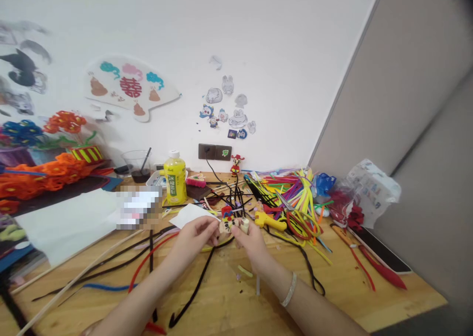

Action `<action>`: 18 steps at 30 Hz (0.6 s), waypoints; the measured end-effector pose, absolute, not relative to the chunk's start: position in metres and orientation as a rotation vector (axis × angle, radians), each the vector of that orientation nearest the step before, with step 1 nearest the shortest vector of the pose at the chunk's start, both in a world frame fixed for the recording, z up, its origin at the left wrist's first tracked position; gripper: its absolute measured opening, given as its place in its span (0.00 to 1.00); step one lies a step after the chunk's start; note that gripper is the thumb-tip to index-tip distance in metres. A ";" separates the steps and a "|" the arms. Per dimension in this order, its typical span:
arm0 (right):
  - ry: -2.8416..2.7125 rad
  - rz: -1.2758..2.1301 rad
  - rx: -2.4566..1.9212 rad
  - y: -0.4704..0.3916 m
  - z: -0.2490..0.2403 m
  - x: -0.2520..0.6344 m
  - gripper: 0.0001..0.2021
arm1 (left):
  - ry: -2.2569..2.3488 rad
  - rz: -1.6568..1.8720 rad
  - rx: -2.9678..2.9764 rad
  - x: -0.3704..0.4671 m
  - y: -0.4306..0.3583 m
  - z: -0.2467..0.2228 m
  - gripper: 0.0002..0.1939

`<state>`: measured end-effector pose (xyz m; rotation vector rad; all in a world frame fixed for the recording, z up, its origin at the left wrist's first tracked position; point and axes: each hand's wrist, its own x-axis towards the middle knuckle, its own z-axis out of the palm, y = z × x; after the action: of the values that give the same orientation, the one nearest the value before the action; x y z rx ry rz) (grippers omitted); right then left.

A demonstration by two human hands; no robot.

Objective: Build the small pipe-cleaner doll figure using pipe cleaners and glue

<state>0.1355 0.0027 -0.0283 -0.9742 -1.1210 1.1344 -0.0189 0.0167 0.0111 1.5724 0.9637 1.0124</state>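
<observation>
Between both hands, above the table's middle, is a small doll figure with a beige face, dark markings and red, yellow and blue parts on top. My left hand is closed with its fingertips at the figure's left side. My right hand grips the right side, thumb on the front; a pale yellowish piece sticks up by its fingers. A black chenille stem runs on the table below the hands. Just beyond my right hand lies a yellow-handled tool. My fingers hide part of the figure.
Many coloured chenille stems are heaped at the back right. A yellow drink bottle and a cup with dark liquid stand back left. White paper lies left. A small red figure stands by the wall.
</observation>
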 end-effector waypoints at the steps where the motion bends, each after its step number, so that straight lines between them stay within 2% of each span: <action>1: -1.127 1.137 -0.972 0.003 -0.028 0.136 0.19 | 1.002 1.038 1.621 -0.021 0.018 0.013 0.14; 5: -1.184 1.175 -0.968 0.002 -0.029 0.136 0.18 | 1.121 1.151 1.726 -0.025 0.018 0.019 0.14; 11: -1.344 1.179 -0.973 -0.001 -0.029 0.135 0.18 | 1.059 1.044 1.737 -0.020 0.017 0.015 0.17; 18: -1.313 1.162 -1.024 0.005 -0.032 0.138 0.19 | 1.022 1.085 1.575 -0.024 0.024 0.009 0.18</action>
<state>0.1378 0.0045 -0.0323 -1.0236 -1.3128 1.1624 -0.0244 0.0244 0.0085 1.5747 1.0220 1.0852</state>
